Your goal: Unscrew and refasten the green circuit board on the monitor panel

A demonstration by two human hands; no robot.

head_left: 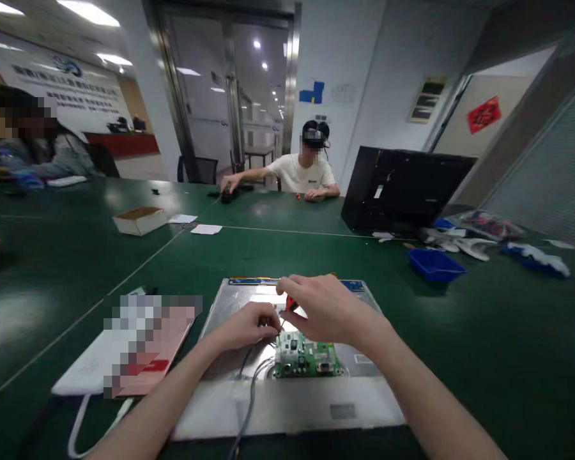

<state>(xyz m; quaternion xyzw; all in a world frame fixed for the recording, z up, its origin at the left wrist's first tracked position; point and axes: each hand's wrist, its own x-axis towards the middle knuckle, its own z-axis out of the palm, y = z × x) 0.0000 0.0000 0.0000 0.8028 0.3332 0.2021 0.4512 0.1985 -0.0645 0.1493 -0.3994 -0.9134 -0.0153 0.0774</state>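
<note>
At the circuit board point(310, 359), the right hand point(326, 310) grips a red-handled tool point(291, 303); the left hand point(250, 323) pinches, contents unclear: apparently screwdriver work, needing steadiness.

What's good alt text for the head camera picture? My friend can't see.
A right hand holds a red tool by a green circuit board, the left hand close beside it. The board lies on a silver panel on a green table.
</note>
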